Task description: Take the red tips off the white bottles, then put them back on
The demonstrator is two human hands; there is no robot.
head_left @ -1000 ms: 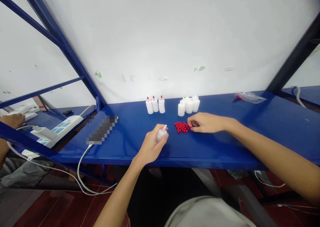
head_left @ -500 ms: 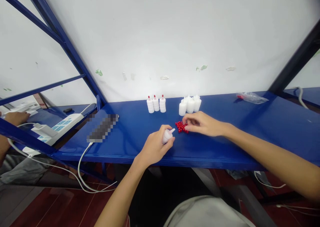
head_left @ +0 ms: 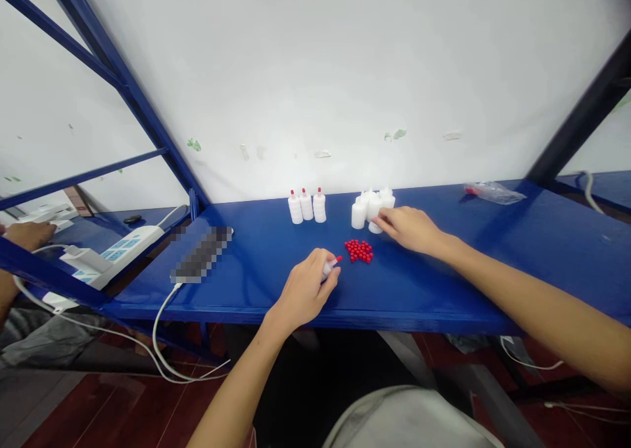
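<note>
Two hands, left hand (head_left: 305, 290) gripping capped bottle (head_left: 331, 267), no legible labels.

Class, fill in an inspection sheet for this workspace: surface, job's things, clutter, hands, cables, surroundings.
Surface: blue shelf, bare in front.
Job's things: red caps piled; three capped bottles in a row; uncapped bottles clustered.
Clutter: plastic bag at far right; blurred flat item.
Hands: left hand grips a red-tipped bottle; right hand touches the uncapped bottles.
Cables: white cable hangs off the edge; power strip.
Surroundings: white wall, blue frame, another person's hand.
</note>
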